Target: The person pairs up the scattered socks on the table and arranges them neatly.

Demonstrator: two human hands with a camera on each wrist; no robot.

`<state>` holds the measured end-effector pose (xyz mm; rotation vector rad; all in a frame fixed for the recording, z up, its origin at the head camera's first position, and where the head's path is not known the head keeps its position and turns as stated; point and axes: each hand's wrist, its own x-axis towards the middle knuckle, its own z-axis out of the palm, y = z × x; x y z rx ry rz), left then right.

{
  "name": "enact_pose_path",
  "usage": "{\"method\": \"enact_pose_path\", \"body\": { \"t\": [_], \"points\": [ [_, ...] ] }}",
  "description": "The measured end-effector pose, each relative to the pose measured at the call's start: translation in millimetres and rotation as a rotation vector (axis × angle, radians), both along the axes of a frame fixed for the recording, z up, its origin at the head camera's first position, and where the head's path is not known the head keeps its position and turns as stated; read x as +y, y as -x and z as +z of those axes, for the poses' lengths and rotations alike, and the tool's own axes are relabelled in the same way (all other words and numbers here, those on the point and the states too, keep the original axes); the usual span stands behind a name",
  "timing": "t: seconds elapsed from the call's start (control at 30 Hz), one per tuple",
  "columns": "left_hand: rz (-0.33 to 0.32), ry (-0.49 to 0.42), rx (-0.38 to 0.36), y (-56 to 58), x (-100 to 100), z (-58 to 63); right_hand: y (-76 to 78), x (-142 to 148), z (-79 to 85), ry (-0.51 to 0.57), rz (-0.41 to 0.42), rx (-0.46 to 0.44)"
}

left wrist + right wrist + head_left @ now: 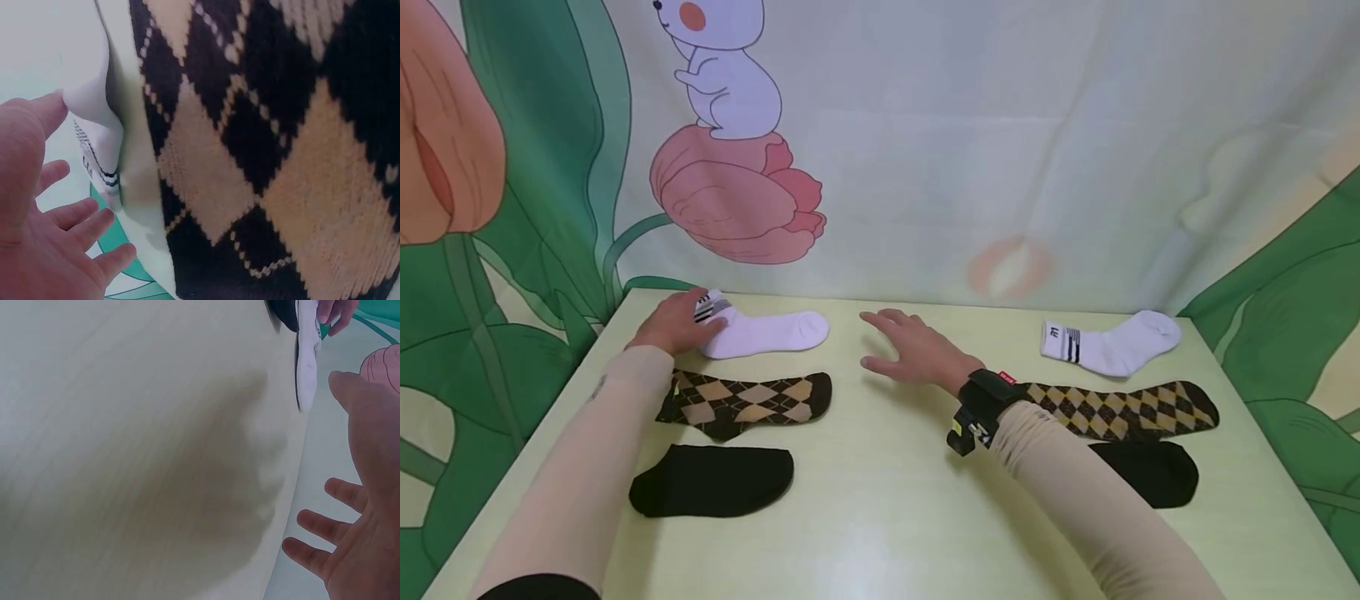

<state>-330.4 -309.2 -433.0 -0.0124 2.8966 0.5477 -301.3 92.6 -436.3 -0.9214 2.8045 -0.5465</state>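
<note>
At the back left of the table lies a white sock point(775, 332) with dark stripes on its cuff. My left hand point(672, 323) is at that cuff; in the left wrist view its thumb overlaps the sock's edge, and the fingers point(81, 222) are spread apart. Just in front of this hand lies a brown and black argyle sock point(752, 402), which fills much of the left wrist view. Over the middle of the table my right hand point(917, 350) hovers with fingers extended and nothing in it, casting a shadow on the surface.
Nearer on the left is a black ankle sock point(715, 482). On the right lie another white sock point(1123, 343), an argyle sock point(1120, 410) and a black sock point(1157, 473) partly hidden by my right sleeve. A printed curtain point(925, 167) hangs along the table's back edge.
</note>
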Motion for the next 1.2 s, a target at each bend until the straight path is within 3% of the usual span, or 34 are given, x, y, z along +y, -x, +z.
{"method": "enact_pose_path", "body": {
  "t": [0.2, 0.57, 1.0, 1.2],
  "points": [
    [0.000, 0.040, -0.038, 5.7, -6, -8.5, 0.5, -5, -1.3, -0.017, 0.008, 0.014],
    [-0.031, 0.090, -0.039, 10.0, -3, -13.4, 8.5, -26, 3.6, -0.077, 0.021, 0.016],
    [-0.037, 0.110, -0.051, 0.0, 16, -4.4, 24.0, -44, -3.6, -0.090, 0.015, -0.003],
    [-0.044, 0.114, -0.041, -3.4, 17, -3.1, 34.0, -58, -4.1, -0.117, 0.030, 0.047]
  ]
}}
